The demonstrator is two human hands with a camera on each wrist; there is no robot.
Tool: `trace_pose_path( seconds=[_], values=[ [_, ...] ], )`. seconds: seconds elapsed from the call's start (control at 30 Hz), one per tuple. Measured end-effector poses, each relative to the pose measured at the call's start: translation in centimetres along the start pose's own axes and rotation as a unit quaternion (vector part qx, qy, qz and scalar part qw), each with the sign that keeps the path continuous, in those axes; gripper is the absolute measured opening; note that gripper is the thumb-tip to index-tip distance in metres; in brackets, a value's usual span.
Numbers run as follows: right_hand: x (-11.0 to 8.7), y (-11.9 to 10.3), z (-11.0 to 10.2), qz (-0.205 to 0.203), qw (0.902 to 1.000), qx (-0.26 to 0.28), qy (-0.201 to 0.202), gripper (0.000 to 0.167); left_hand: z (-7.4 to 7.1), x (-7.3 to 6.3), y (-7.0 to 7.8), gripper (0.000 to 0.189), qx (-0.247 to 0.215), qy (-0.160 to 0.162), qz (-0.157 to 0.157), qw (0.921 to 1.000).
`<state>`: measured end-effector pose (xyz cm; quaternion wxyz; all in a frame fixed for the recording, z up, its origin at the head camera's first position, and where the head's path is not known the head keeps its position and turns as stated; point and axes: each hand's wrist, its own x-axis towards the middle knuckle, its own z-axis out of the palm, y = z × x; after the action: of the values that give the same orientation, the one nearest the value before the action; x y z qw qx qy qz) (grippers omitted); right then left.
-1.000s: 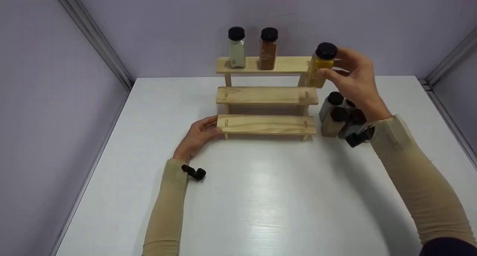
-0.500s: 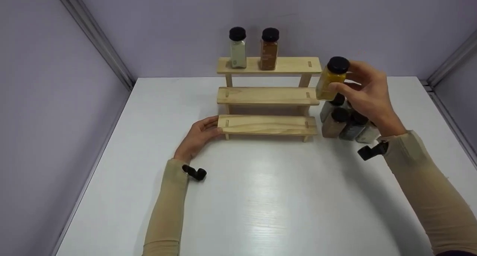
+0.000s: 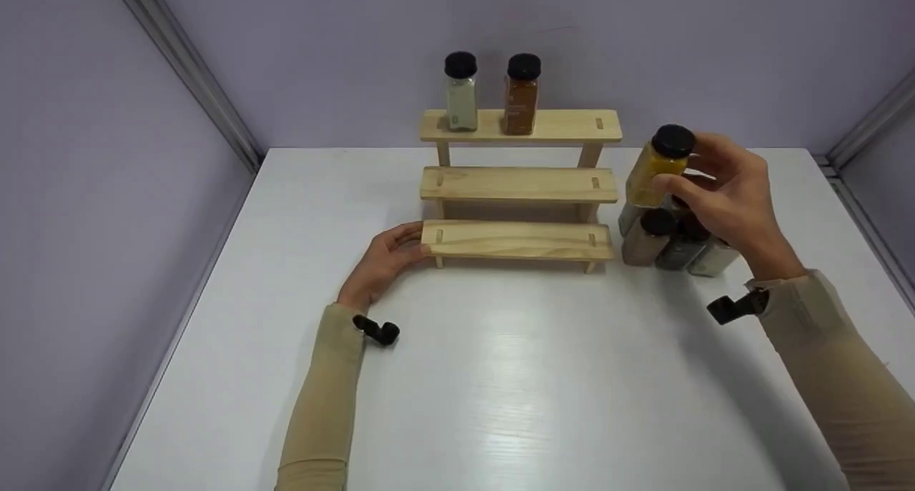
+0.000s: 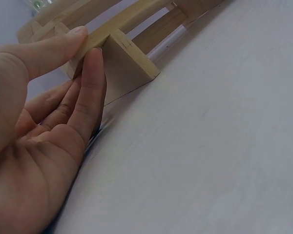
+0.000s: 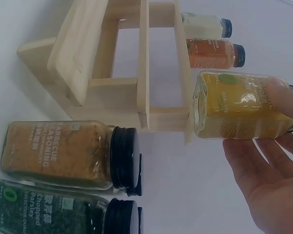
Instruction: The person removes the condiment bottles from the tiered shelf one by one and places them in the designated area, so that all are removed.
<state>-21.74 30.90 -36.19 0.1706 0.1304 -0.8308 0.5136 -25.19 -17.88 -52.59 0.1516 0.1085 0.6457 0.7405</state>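
Observation:
In the head view my right hand (image 3: 733,194) grips a spice jar of yellow powder (image 3: 652,176) with a black lid, thumb on its near side. The jar hangs, slightly tilted, to the right of a three-tier wooden rack (image 3: 518,241), above a cluster of jars. At the rack's left end my left hand (image 3: 382,262) pinches the end of the lowest shelf; in the left wrist view its thumb lies on top and a finger beneath. On the top shelf stand a jar of pale green powder (image 3: 462,101) and a jar of red-brown powder (image 3: 521,105).
Several black-lidded jars stand right of the rack, among them a barbecue seasoning jar (image 5: 58,148) and a chopped parsley jar (image 5: 44,207). My right hand partly covers this cluster in the head view. A white table (image 3: 457,377) meets a pale wall (image 3: 343,69) behind the rack.
My right hand has carried the yellow jar right and downward, away from the top shelf's right end to above the jar cluster. My left hand keeps its hold on the rack.

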Motion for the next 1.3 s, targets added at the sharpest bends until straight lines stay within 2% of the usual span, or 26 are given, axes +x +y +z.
trace_pose_path(
  seconds=[0.57,0.83,1.07,1.3],
  values=[
    [-2.5,0.7,-1.3,0.003,1.0000,-0.002,0.007,0.055,-0.1,0.0,0.2,0.058,0.022,0.005,0.011,0.9997],
    [-4.4,1.7,-1.7,-0.003,1.0000,0.001,0.005,0.057,0.3,0.1,0.2,0.057,0.022,0.010,0.002,0.9997],
    [-6.1,2.3,-1.6,-0.012,0.9999,0.004,-0.006,0.058,0.4,0.0,0.1,0.056,0.025,0.016,-0.003,0.9996],
    [-7.0,2.7,-1.2,-0.007,0.9999,-0.003,-0.012,0.059,0.4,-0.2,0.2,0.057,0.019,0.017,-0.002,0.9997]
  ],
)
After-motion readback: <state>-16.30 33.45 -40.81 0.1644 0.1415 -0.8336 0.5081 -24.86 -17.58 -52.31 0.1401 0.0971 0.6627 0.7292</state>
